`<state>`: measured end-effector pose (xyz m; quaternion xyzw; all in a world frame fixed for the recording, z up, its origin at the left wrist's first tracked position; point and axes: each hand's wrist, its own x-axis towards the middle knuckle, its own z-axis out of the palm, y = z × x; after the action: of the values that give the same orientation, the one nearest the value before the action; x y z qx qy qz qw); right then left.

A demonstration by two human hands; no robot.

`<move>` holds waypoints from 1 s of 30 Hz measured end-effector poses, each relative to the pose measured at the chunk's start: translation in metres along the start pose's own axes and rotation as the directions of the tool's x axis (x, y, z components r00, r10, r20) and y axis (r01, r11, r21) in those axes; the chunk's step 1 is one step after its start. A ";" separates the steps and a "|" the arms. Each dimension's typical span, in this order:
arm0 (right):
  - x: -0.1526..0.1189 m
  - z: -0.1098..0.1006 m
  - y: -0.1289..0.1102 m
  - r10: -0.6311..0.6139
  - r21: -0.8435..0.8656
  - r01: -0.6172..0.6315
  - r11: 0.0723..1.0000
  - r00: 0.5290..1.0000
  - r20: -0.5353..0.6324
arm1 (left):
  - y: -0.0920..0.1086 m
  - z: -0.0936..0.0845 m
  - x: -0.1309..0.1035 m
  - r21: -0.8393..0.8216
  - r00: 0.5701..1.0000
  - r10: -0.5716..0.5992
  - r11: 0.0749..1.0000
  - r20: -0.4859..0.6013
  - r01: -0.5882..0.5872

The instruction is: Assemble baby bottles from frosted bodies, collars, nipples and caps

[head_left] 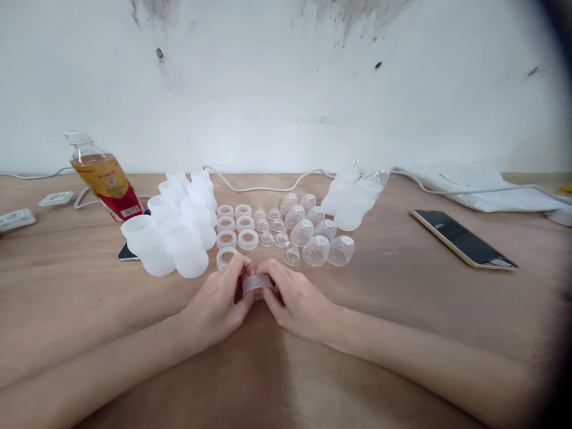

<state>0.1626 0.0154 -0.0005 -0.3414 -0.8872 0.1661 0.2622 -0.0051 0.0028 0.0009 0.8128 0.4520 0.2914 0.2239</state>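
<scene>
Between my two hands is a translucent baby bottle collar ring (258,282), held up on its side just above the table. My left hand (223,293) grips its left edge with thumb and fingers. On the right edge, my right hand (295,293) pinches it the same way. Something clear shows at the ring's lower side, perhaps a nipple, but fingers partly hide it. Just beyond my hands lie more collar rings (226,239) in two columns, clear bottle nipples (267,239) beside them, and clear dome caps (316,250) to the right.
White bottle bodies (186,247) stand in rows at left, by a leaning drink bottle (107,183) and a partly covered phone (127,252). Two capped baby bottles (351,208) stand back right. Farther right lies a black-screened phone (462,238). A white cable (263,189) runs along the wall.
</scene>
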 end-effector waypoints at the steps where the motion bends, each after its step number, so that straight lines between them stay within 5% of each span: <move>1: 0.000 -0.001 0.000 -0.010 0.007 0.010 1.000 1.000 0.008 | 0.000 0.000 0.000 -0.013 1.000 -0.015 1.000 -0.002 0.015; 17: 0.001 0.005 0.001 0.066 0.047 -0.065 0.997 0.998 -0.009 | 0.000 -0.002 0.007 0.109 0.998 0.048 0.993 0.042 -0.052; 24: 0.006 -0.004 0.004 0.160 0.253 -0.155 0.955 0.987 0.002 | -0.005 -0.003 0.009 -0.097 0.994 -0.105 0.990 -0.018 0.103; 30: 0.003 -0.007 0.004 0.129 0.275 -0.109 0.955 0.990 -0.057 | 0.000 -0.002 0.004 -0.194 0.998 -0.065 0.979 0.024 0.068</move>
<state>0.1668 0.0217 0.0044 -0.3611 -0.8235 0.2887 0.3289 -0.0047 0.0061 0.0034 0.7740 0.4463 0.3194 0.3158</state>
